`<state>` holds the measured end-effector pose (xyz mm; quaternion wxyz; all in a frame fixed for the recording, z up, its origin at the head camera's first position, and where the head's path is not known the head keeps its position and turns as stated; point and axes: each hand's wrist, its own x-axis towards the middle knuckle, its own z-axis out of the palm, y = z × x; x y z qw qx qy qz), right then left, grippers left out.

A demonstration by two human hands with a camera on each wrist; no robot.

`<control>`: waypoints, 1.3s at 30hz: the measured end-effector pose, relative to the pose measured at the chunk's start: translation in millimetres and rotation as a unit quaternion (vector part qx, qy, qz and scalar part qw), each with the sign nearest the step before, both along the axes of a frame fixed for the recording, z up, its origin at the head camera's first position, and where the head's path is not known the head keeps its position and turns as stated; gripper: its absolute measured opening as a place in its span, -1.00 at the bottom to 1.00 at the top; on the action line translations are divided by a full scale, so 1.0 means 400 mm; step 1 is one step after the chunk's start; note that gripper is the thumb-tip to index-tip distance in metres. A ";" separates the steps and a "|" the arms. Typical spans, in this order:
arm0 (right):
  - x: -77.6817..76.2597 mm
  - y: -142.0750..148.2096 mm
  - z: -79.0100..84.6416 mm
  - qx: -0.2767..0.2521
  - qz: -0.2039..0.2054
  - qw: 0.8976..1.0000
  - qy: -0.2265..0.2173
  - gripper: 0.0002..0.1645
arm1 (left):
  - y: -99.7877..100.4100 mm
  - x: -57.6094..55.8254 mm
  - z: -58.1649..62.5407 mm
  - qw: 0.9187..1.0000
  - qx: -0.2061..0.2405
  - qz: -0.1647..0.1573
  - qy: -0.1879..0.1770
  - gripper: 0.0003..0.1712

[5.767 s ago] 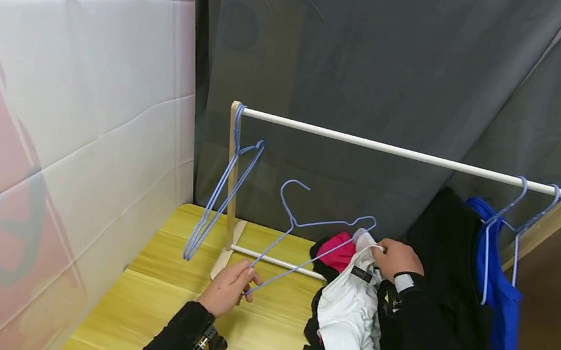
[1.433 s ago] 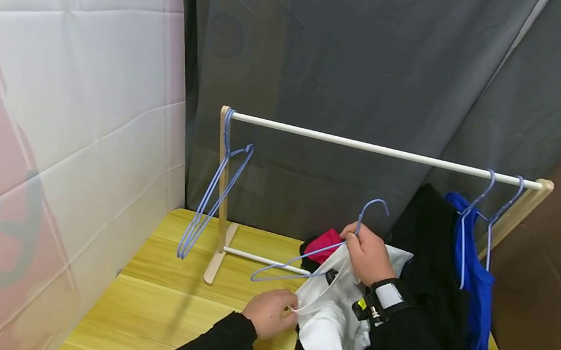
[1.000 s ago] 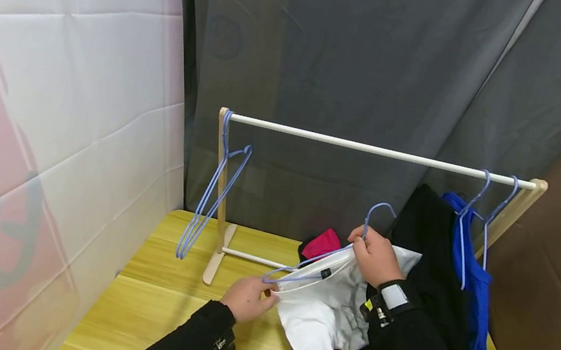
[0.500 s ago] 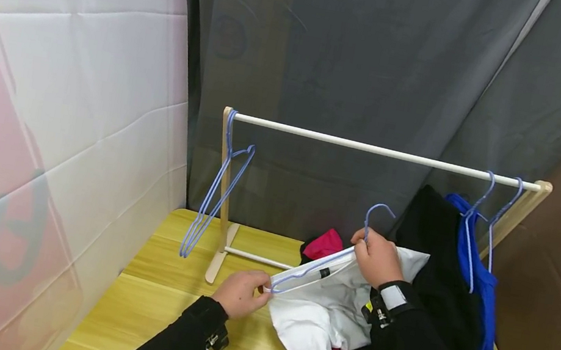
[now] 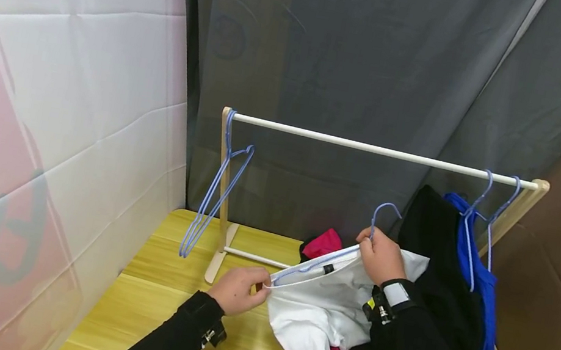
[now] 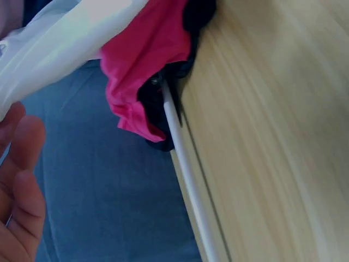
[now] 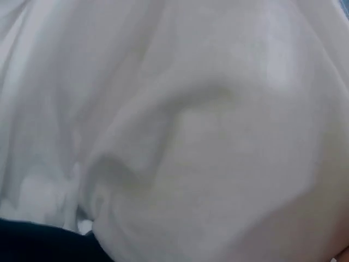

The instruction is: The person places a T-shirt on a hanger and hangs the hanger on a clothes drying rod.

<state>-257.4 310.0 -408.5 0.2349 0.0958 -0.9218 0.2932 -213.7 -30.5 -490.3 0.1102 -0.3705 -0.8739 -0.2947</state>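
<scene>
A white T-shirt [image 5: 312, 319] with a small black neck label is stretched between my hands above the table. My left hand [image 5: 240, 291] pinches the left end of its neckline; in the left wrist view its fingers [image 6: 28, 144] are at the white cloth. My right hand [image 5: 382, 259] grips a blue wire hanger [image 5: 305, 269] just below its hook, up against the shirt's neckline. The hanger's left arm lies inside the neck opening, and its right arm is hidden by the hand and cloth. White fabric [image 7: 218, 125] fills most of the right wrist view.
A rack with a white rail [image 5: 374, 148] stands behind. Bare blue hangers [image 5: 208, 206] hang at its left end; black clothing [image 5: 450, 309] and a blue garment [image 5: 485, 333] hang at its right. A pink cloth [image 5: 323, 244] lies behind the shirt on the wooden table [image 5: 146, 313].
Earlier the left hand held the hanger; the right hand holds it now. The left hand has drawn the shirt's neckline left over the hanger's left arm. Lately both hands have barely moved.
</scene>
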 end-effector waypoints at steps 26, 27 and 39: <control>0.033 -0.101 0.016 0.080 0.096 0.992 0.016 -0.75 | 0.193 0.007 0.083 0.994 0.068 0.070 -0.049 -0.85; 0.032 -0.100 0.015 0.079 0.093 0.992 0.021 -0.75 | 0.194 0.009 0.079 0.993 0.075 0.069 -0.061 -0.78; 0.031 -0.087 0.010 0.039 0.088 0.994 0.043 -0.76 | 0.184 0.020 0.041 0.993 0.054 0.073 -0.080 -0.76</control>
